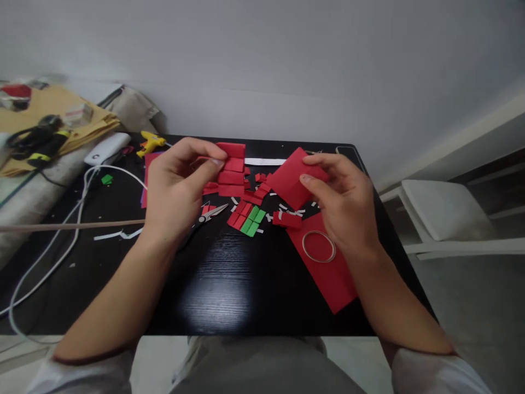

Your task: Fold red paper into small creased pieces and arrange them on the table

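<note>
My left hand (180,183) is raised over the black table (229,284) and pinches a small red paper strip (204,161) between thumb and fingers. Just right of it lies a stack of red paper rectangles (232,169). My right hand (342,200) grips a larger folded red paper piece (289,178) by its right edge, held above the table. Below both hands lie small red and green paper pieces (247,216), and scissors (209,214) sit by my left wrist.
A red paper sheet (328,273) with a tape ring (319,246) lies at the right. A yellow glue gun (151,143), white cables (74,219) and a thin wooden stick (69,225) are at the left. A white stool (445,210) stands right of the table.
</note>
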`<state>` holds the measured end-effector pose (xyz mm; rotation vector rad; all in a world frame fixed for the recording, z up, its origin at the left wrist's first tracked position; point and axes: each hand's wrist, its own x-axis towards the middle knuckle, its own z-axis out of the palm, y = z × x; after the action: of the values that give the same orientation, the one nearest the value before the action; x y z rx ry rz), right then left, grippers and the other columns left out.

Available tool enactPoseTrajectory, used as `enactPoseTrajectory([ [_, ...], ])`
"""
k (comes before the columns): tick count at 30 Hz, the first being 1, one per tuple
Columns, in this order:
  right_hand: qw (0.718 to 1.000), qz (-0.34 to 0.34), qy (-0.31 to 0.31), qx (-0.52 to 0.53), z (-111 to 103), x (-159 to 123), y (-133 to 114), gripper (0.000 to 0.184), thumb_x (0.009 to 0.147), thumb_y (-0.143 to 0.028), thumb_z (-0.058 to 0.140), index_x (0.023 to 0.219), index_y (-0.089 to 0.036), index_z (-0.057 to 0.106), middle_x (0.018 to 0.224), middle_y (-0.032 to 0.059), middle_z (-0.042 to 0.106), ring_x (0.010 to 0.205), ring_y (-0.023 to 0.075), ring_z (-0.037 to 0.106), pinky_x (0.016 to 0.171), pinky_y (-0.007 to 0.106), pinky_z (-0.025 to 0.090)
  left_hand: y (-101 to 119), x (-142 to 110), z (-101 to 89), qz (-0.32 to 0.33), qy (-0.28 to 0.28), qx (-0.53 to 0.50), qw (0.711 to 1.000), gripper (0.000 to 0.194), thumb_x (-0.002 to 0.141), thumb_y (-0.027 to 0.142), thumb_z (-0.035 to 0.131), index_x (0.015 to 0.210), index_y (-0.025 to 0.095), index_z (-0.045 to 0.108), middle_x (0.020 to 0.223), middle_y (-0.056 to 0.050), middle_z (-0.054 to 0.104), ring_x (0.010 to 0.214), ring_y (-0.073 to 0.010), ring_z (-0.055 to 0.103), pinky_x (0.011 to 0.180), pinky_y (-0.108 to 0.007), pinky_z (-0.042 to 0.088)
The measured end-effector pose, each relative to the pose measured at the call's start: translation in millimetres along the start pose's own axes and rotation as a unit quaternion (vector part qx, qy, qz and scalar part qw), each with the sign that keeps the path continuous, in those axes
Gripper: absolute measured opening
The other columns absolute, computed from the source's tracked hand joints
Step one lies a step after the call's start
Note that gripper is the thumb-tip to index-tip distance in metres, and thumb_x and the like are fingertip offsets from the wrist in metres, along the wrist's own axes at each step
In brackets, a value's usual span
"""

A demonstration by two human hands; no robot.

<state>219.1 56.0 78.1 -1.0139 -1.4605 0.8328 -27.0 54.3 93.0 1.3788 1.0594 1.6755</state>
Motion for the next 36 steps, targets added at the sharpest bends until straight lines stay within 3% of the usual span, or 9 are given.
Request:
enactPoseTrajectory([
  [6,0.998,0.059,-0.005,0.003,1,-2,-4,0.033,0.090,-0.031,0.077,0.118,-0.031,0.060,0.110,0.0057,0.074,0.096,0.0270,0.077,0.083,0.045,0.068,8,-3,7.0,-0.018,0.004,0.020,1.000,0.017,0.077,0.020,0.089,0.085,0.025,0.075,0.084,-0.001,0.072,0.073,-0.0167,0.068,0.064,-0.029,0.058],
  [12,0.998,0.039,-0.033,-0.031,2,-5,-2,0.032,0.091,-0.031,0.077,0.118,-0.032,0.060,0.105,0.0050,0.074,0.095,0.0274,0.078,0.080,0.045,0.068,15,-3,11.3,-0.114,0.051,-0.064,0.990,0.034,0.067,0.006,0.092,0.085,0.022,0.069,0.081,0.000,0.072,0.078,-0.0191,0.073,0.070,-0.031,0.059],
  [17,0.992,0.077,-0.096,-0.032,0,-3,1,0.044,0.087,-0.023,0.077,0.127,-0.033,0.061,0.100,0.0031,0.076,0.084,0.0249,0.077,0.071,0.040,0.066,15,4,8.1,-0.078,0.026,-0.040,0.996,0.027,0.070,0.008,0.090,0.083,0.021,0.069,0.081,0.000,0.071,0.078,-0.0194,0.072,0.066,-0.029,0.057],
  [21,0.937,0.102,-0.303,-0.142,13,-7,10,0.064,0.082,-0.011,0.067,0.141,-0.034,0.060,0.105,0.0011,0.079,0.074,0.0201,0.074,0.069,0.037,0.062,8,13,3.9,-0.066,0.027,-0.032,0.997,0.024,0.075,0.005,0.087,0.079,0.019,0.068,0.075,0.001,0.069,0.071,-0.0158,0.069,0.061,-0.025,0.052],
  [24,0.873,0.068,-0.411,-0.255,30,-16,23,0.070,0.080,-0.006,0.059,0.144,-0.034,0.062,0.126,0.0016,0.078,0.087,0.0215,0.077,0.091,0.045,0.061,4,16,2.0,-0.054,0.019,-0.025,0.998,0.023,0.080,0.001,0.081,0.079,0.019,0.068,0.072,0.002,0.068,0.066,-0.0133,0.066,0.059,-0.024,0.049],
  [26,0.853,0.041,-0.433,-0.290,38,-21,32,0.066,0.080,-0.004,0.057,0.140,-0.029,0.066,0.137,0.0049,0.074,0.114,0.0279,0.075,0.107,0.050,0.056,4,17,1.7,-0.048,0.014,-0.023,0.998,0.025,0.082,-0.001,0.079,0.078,0.020,0.067,0.072,0.002,0.068,0.065,-0.0116,0.064,0.056,-0.023,0.046],
  [28,0.842,0.031,-0.438,-0.314,43,-23,39,0.062,0.079,-0.003,0.056,0.135,-0.026,0.069,0.135,0.0070,0.075,0.122,0.0303,0.072,0.109,0.052,0.055,6,17,1.9,-0.047,0.008,-0.020,0.999,0.028,0.083,-0.003,0.078,0.077,0.022,0.067,0.072,0.003,0.069,0.063,-0.0102,0.061,0.055,-0.023,0.044],
  [33,0.837,0.027,-0.451,-0.310,42,-21,47,0.064,0.078,-0.003,0.057,0.135,-0.029,0.066,0.137,0.0055,0.074,0.121,0.0288,0.073,0.107,0.046,0.055,10,15,2.2,-0.040,0.000,-0.013,0.999,0.028,0.083,-0.003,0.078,0.078,0.021,0.067,0.073,0.003,0.068,0.065,-0.0095,0.060,0.058,-0.024,0.044],
  [36,0.838,0.031,-0.442,-0.317,42,-20,48,0.045,0.079,-0.004,0.057,0.117,-0.025,0.070,0.119,0.0050,0.079,0.106,0.0263,0.075,0.097,0.041,0.055,9,14,1.5,-0.026,0.002,-0.011,1.000,0.024,0.083,-0.001,0.080,0.080,0.020,0.068,0.075,0.002,0.069,0.068,-0.0108,0.062,0.060,-0.025,0.045],
])
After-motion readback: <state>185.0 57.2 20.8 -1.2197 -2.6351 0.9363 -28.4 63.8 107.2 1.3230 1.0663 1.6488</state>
